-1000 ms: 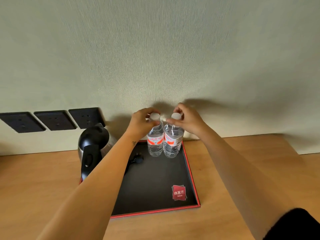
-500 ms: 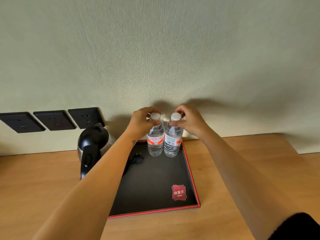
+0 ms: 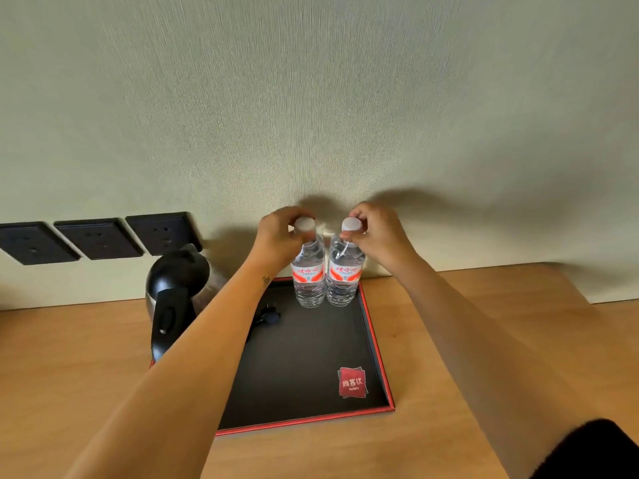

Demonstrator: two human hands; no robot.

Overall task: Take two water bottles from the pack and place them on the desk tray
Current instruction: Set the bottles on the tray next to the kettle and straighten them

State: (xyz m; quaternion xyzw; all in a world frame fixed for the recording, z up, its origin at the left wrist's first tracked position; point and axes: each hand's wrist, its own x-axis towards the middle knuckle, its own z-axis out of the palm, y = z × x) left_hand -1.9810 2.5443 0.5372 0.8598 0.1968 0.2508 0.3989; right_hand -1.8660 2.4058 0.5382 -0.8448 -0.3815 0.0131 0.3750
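Two clear water bottles with white caps and red-and-white labels stand upright side by side at the far right corner of the black tray (image 3: 304, 368) with a red rim. My left hand (image 3: 276, 236) pinches the neck of the left bottle (image 3: 308, 281) just under its cap. My right hand (image 3: 377, 233) holds the right bottle (image 3: 344, 281) the same way at its cap. The two bottles touch each other. No bottle pack is in view.
A black and steel electric kettle (image 3: 176, 292) stands on the tray's far left, with its plug (image 3: 269, 318) lying on the tray beside my left forearm. Three black wall sockets (image 3: 100, 238) sit on the wall at left. The wooden desk (image 3: 484, 340) extends to both sides.
The right bottle has turned so its red label faces me. Both hands stay at the caps; the bottles stay in the same corner.
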